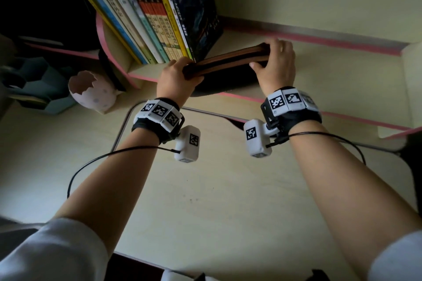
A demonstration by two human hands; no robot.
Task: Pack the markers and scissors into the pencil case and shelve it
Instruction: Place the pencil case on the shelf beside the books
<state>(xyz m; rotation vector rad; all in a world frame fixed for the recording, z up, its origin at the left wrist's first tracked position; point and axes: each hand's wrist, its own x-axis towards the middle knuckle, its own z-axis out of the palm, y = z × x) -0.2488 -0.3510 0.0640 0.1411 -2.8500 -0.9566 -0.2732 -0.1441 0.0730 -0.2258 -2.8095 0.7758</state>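
**Here, the Case Held Lengthwise at the Shelf Front**

You held the slim dark fabric pencil case with brown stripes (pixel 228 59) by its two ends, straight ahead of you and over the front of the cream, pink-edged wooden shelf (pixel 331 68). Your left hand (pixel 180 74) gripped the lower end, fingers curled round it. Your right hand (pixel 277 61) clasped the higher end, thumb beneath. The long axis ran left to right, roughly along the shelf's front edge, with the left end just beside the row of upright paperback books (pixel 146 25). Your right hand was the nearer to the bare stretch of shelf. Whether markers and scissors lay inside could not be told. The dark blue book (pixel 196 7) closing the row showed large white characters, "军事" among them; the spine lettering was too small to read. The white wristbands (pixel 159 114) bore black square codes.
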